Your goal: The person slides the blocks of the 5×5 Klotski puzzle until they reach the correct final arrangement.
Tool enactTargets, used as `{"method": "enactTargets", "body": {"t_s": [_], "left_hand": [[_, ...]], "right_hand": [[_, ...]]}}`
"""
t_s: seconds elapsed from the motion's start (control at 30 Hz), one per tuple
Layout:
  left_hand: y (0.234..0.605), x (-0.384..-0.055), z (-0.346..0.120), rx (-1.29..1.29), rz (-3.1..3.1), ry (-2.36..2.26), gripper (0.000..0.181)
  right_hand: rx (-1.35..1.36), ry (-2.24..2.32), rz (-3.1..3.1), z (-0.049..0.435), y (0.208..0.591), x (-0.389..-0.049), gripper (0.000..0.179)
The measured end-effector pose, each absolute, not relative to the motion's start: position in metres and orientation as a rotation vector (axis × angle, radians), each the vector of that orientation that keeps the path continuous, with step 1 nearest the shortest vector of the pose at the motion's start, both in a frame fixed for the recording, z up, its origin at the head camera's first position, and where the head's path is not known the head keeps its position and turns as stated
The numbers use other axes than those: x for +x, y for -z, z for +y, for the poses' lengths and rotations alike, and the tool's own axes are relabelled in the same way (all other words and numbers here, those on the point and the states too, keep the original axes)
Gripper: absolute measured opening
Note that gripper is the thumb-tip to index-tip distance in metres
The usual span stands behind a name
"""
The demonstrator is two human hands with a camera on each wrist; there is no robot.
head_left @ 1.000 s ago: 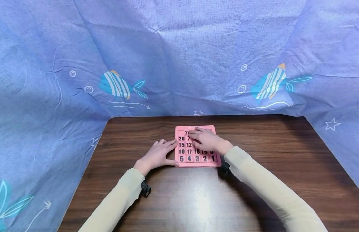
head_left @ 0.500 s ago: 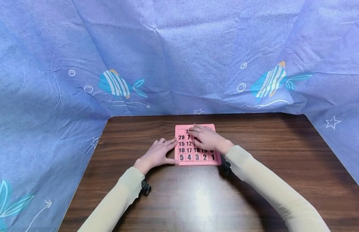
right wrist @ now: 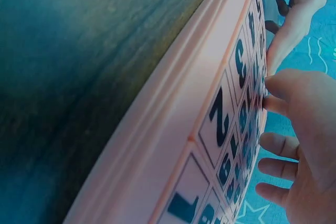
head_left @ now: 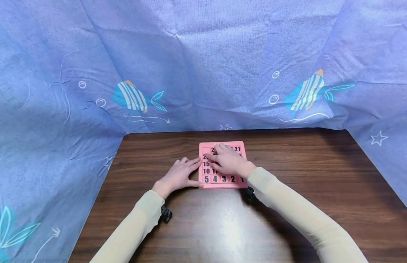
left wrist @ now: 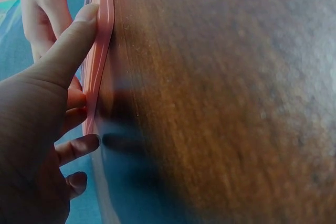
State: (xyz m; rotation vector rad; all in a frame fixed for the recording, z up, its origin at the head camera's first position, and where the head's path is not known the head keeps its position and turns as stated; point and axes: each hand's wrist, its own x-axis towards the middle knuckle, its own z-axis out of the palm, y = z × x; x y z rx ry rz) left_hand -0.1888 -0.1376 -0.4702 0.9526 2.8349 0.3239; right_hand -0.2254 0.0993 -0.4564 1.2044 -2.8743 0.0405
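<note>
A pink number sliding puzzle (head_left: 224, 185) lies on the table, with black numerals on square tiles. My left hand (head_left: 178, 176) is spread at its left side: the thumb rests at the near left corner, a fingertip touches the left edge. In the left wrist view the thumb (left wrist: 71, 48) lies against the pink frame. My right hand (head_left: 227, 160) is over the tiles, its index finger extended to the tile at the left of the second row; the other fingers are loosely bent. It hides several middle tiles. The top left cell (head_left: 206, 150) shows no numeral.
The dark wooden table (head_left: 305, 175) reaches back to a blue fish-print cloth (head_left: 223, 73) that hangs behind and at the sides. Black wrist devices (head_left: 165, 213) sit under both cream sleeves (head_left: 289, 197).
My right hand has moved left and slightly nearer across the puzzle, its index finger going from the top rows to the left column; tile 21 shows now. The left hand stays.
</note>
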Motion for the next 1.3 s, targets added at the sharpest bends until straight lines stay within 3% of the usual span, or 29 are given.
{"method": "enactTargets", "body": {"t_s": [0.37, 0.77, 1.3], "left_hand": [[0.470, -0.187, -0.138, 0.955, 2.826, -0.325, 0.093], [0.469, -0.187, -0.135, 0.967, 2.833, -0.335, 0.093], [0.470, -0.188, -0.138, 0.953, 2.828, -0.354, 0.092]], "right_hand": [[1.256, -0.071, -2.823, 0.102, 0.460, -0.222, 0.041], [1.060, -0.095, -2.894, 0.102, 0.460, -0.234, 0.041], [1.352, -0.067, -2.764, 0.111, 0.459, -0.202, 0.041]]}}
